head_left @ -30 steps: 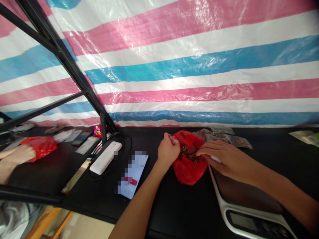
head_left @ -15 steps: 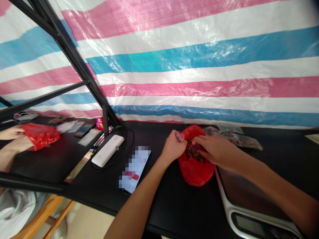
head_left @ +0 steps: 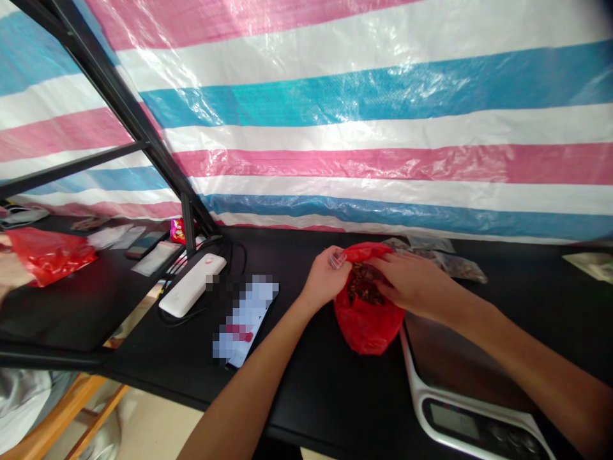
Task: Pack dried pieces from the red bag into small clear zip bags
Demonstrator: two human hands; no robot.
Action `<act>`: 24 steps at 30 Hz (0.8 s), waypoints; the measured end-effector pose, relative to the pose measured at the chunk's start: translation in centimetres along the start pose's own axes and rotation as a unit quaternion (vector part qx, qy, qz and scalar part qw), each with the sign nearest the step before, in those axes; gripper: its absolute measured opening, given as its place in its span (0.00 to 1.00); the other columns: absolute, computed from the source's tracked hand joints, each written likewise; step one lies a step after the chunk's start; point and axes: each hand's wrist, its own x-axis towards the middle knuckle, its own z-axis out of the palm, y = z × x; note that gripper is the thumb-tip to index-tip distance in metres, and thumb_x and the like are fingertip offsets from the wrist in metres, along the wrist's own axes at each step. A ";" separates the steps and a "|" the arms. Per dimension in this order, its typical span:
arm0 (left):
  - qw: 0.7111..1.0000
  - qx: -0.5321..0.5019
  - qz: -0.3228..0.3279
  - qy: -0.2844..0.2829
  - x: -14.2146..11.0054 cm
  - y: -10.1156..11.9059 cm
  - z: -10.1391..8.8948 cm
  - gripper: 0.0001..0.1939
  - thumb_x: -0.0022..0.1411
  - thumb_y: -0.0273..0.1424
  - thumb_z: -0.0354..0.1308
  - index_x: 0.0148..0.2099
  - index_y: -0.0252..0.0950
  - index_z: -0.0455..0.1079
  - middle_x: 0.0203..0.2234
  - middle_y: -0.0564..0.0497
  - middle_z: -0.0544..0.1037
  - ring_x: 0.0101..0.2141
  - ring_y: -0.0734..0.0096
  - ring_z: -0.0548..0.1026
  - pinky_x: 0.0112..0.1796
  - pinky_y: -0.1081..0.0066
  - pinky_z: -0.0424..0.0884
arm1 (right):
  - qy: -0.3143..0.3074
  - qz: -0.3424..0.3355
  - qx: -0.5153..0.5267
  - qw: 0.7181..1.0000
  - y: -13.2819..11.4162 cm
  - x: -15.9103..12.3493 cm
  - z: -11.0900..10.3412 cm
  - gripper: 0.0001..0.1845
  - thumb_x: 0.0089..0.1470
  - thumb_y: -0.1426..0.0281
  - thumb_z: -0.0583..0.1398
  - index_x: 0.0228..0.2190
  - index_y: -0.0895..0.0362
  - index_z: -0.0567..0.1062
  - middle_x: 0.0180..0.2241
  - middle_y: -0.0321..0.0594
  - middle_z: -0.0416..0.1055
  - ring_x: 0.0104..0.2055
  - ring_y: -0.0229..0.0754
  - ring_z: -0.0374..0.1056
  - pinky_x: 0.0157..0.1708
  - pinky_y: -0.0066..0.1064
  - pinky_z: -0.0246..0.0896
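Observation:
A red plastic bag (head_left: 371, 326) rests with its mouth open on the black tabletop. Inside it is a heap of small brown, dried-looking pieces (head_left: 364, 284). At the bag's left rim, my left hand (head_left: 325, 275) is closed on the red plastic. A crumpled bit of clear plastic (head_left: 336, 259) pokes out of that same hand. My right hand (head_left: 412, 281) reaches over the right rim with its fingers bent down into the mouth. Those fingertips are hidden among the contents, so their grip is unclear.
To the right is a kitchen scale (head_left: 460, 415), partly under my right forearm. Clear bags of dried goods (head_left: 454, 263) lie behind. Leftward are a phone (head_left: 249, 319), a white power bank (head_left: 191, 285) and a black frame post (head_left: 188, 220). Another person handles a red bag (head_left: 52, 255).
The view has shifted slightly, moving everything a little left. My right fingers have moved within the bag's mouth, and more brown pieces show. My left hand keeps its hold on the rim.

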 end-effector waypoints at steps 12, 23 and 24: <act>0.991 -0.133 -0.034 0.005 -0.2 1.0 0.4 0.05 0.58 0.30 0.60 0.33 0.37 0.66 0.26 0.58 0.70 0.29 0.75 0.68 0.34 0.75 0.63 | -0.025 -0.014 -0.089 0.996 -0.3 0.2 0.4 0.21 0.61 0.76 0.59 0.55 0.57 0.77 0.58 0.55 0.73 0.52 0.57 0.75 0.51 0.45 0.67; 0.976 -0.199 -0.076 0.046 -0.6 1.3 0.9 0.06 0.54 0.29 0.63 0.33 0.36 0.68 0.26 0.58 0.71 0.29 0.75 0.68 0.34 0.74 0.64 | -0.045 0.009 -0.017 0.999 -0.7 0.5 0.0 0.16 0.64 0.71 0.60 0.52 0.55 0.78 0.52 0.48 0.79 0.49 0.54 0.76 0.50 0.42 0.65; 0.977 -0.193 -0.075 0.044 -0.7 1.4 0.9 0.06 0.54 0.30 0.63 0.33 0.36 0.68 0.26 0.57 0.72 0.29 0.75 0.69 0.35 0.74 0.64 | -0.045 0.018 -0.005 0.999 -0.8 0.6 -0.2 0.14 0.64 0.69 0.61 0.51 0.55 0.78 0.50 0.47 0.79 0.49 0.53 0.76 0.49 0.41 0.64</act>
